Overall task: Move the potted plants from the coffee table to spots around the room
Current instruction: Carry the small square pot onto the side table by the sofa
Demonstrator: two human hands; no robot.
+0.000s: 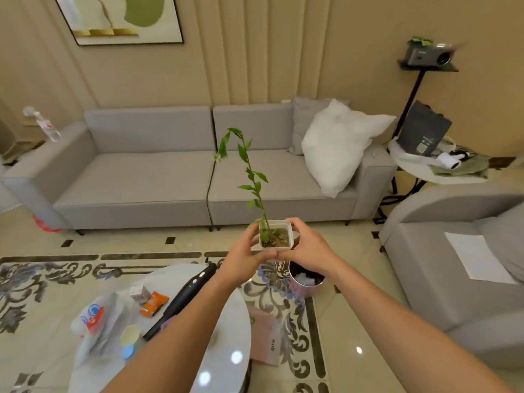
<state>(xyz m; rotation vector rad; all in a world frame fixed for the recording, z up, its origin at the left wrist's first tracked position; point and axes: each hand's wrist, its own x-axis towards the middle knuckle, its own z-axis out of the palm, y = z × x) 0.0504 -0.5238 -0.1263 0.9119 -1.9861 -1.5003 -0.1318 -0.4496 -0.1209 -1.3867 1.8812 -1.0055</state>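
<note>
A small white square pot [276, 235] with a tall thin green stem, drooping at its tip, is held up in the air in front of me, over the floor beyond the coffee table. My left hand [245, 258] grips the pot's left side and my right hand [307, 248] grips its right side, fingers curled round it. The white round coffee table [226, 355] lies below my left forearm at the bottom left. No other potted plant shows on it.
On the table lie a plastic bag [96, 321], an orange packet [153, 303], a small box and a black handheld device [187, 296]. A grey sofa [170, 177] with a white pillow stands ahead, a grey armchair [453, 265] right, a bin [304, 279] on the floor, a projector stand [428, 56] at the back right.
</note>
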